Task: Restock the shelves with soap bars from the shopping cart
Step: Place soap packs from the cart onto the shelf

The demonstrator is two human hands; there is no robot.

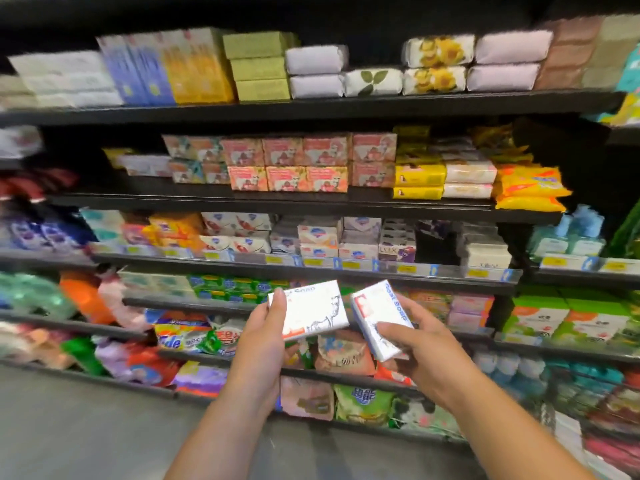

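Observation:
My left hand (264, 336) grips a white soap bar box (313, 310) with a line drawing and red print, held flat toward me. My right hand (420, 348) grips a second white soap bar box (379, 318), tilted on its long side, with blue lettering. Both boxes are held side by side, almost touching, in front of the lower shelves. Black shelves (311, 107) stacked with soap packs fill the view ahead. The shopping cart is out of view.
The second shelf (214, 199) holds pink and orange soap boxes (287, 164), with a dark gap at its left. Yellow bars (419, 180) sit further right. Detergent bags (183, 332) fill the lower left shelves. Grey floor (69, 427) lies below left.

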